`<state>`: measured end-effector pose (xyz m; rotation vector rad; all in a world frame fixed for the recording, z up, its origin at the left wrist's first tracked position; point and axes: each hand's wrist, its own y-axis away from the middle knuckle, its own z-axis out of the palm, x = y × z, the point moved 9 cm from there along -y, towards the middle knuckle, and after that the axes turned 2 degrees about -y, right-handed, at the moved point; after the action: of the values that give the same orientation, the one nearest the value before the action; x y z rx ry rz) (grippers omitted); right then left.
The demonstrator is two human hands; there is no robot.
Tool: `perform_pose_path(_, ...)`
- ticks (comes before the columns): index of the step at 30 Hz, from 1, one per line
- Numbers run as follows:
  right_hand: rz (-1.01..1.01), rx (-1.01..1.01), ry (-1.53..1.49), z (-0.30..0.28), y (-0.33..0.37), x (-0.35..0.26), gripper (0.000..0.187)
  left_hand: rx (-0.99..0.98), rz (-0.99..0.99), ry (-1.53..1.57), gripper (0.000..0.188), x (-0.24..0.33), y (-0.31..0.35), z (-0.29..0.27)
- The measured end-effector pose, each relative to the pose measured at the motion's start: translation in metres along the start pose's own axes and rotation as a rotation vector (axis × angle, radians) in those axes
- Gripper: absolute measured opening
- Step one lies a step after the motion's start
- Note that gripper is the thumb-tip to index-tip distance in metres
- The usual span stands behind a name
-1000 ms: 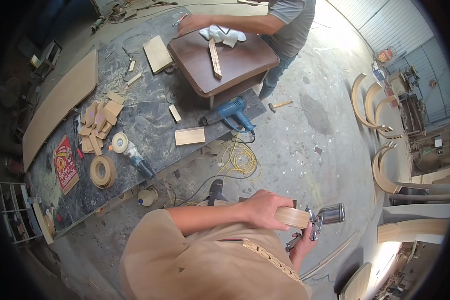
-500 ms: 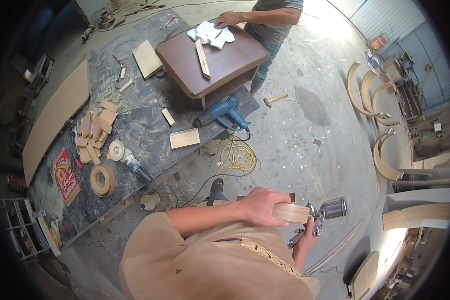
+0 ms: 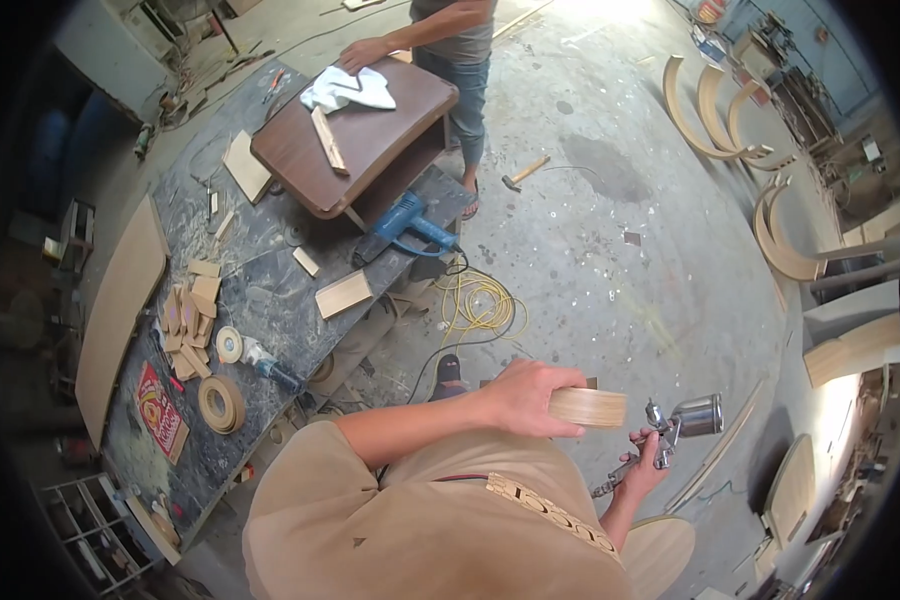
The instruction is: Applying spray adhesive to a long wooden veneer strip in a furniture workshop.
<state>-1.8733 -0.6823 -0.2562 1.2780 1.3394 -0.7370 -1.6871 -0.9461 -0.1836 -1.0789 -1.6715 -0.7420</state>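
Note:
My left hand is closed on a pale wood-grain piece with a rounded end, held in front of my body; the fingers hide its other end. Lower and to the right, my right hand grips a silver spray gun with a shiny metal cup pointing away to the right. The spray gun and the wood-grain piece are apart, with a small gap between them. Bits of dark brown show behind the left hand.
A dusty dark table at left bears a heat gun, a brown small table, wood blocks and a tape roll. Another person stands behind. Yellow hose and a hammer lie on the floor.
My right hand and the spray gun have moved right, away from the wood-grain piece. My left hand still holds the piece. The view has shifted, so the table appears further left.

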Motion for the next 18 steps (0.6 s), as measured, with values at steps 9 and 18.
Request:
perform_pose_path(9, 0.002, 0.133, -0.028, -0.130, -0.073, 0.035, 0.032, 0.039, 0.039, -0.040, 0.050, 0.045, -0.076, 0.099)
perform_pose_path(18, 0.124, 0.358, 0.027, -0.287, -0.135, 0.068, 0.037, -0.055, 0.066, 0.023, 0.052, 0.091, -0.164, 0.248)
